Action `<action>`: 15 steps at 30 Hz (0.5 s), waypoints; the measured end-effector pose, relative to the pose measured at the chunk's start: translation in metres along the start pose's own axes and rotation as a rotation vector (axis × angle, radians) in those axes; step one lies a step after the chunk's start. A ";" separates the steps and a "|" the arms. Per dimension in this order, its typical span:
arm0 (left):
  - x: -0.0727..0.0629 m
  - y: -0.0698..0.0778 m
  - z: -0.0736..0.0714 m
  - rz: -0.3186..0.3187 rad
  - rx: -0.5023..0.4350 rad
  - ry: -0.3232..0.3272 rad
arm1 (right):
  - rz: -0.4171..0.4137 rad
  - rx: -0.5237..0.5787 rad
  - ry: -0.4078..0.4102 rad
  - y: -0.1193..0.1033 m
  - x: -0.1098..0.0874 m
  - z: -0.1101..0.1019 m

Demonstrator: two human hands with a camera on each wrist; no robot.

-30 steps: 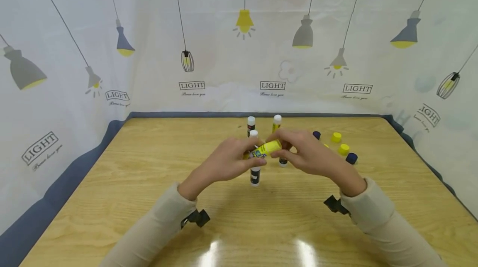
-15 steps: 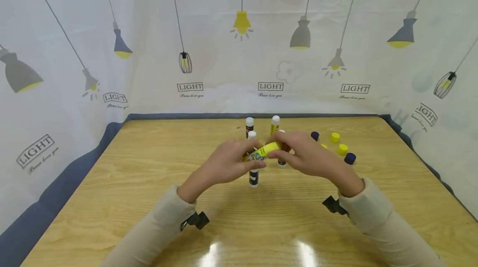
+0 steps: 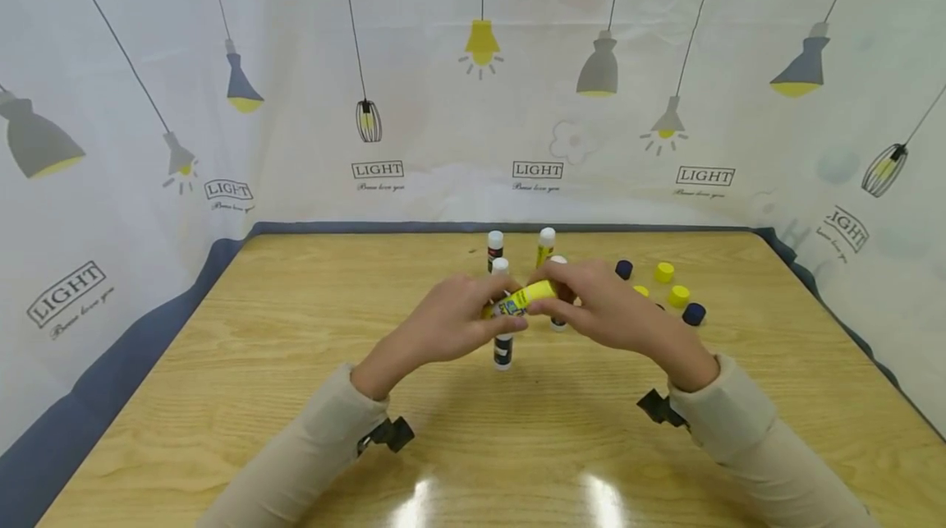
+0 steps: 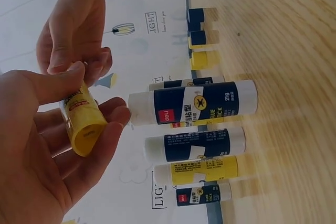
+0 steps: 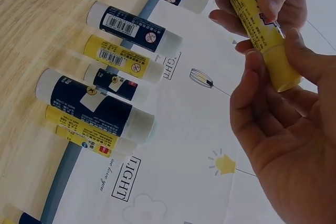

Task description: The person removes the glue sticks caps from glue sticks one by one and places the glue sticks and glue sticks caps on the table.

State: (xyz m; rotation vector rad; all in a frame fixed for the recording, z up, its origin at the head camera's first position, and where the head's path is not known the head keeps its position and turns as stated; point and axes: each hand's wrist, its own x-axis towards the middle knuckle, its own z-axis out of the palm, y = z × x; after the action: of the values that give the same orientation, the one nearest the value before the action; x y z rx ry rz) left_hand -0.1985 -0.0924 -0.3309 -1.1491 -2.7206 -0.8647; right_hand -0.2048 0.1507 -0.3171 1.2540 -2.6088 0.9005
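Note:
A yellow glue stick [image 3: 521,298] is held slanted above the table between both hands. My left hand [image 3: 452,316] grips its printed body, thumb on one side and fingers on the other. With thumb and fingers, my right hand [image 3: 600,303] pinches the yellow cap [image 5: 282,69] at the other end. The right wrist view shows the cap seated against the body. Behind and below the hands stand several white-topped glue sticks without coloured caps, among them a navy one [image 4: 202,102] and a yellow one [image 4: 205,171]. In the head view the hands partly hide them.
Loose caps lie right of the standing sticks on the wooden table [image 3: 296,397], including a yellow cap [image 3: 664,272], another yellow cap [image 3: 678,296] and a navy cap [image 3: 693,314]. A lamp-print curtain [image 3: 429,101] hangs behind the table's far edge.

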 end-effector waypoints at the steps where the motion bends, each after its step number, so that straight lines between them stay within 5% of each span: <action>1: 0.000 0.000 0.000 0.000 0.004 0.000 | -0.014 0.001 0.005 0.000 0.000 0.000; 8: 0.002 0.001 -0.001 -0.011 -0.061 -0.022 | -0.122 0.035 0.059 0.001 -0.001 -0.001; 15: 0.001 0.003 0.000 -0.015 -0.026 -0.018 | 0.016 0.012 -0.002 -0.001 0.000 0.000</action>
State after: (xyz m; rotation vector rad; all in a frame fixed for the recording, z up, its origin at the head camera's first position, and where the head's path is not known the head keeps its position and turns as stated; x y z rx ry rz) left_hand -0.1975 -0.0898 -0.3292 -1.1487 -2.7434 -0.8983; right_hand -0.2042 0.1508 -0.3164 1.2388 -2.6229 0.9190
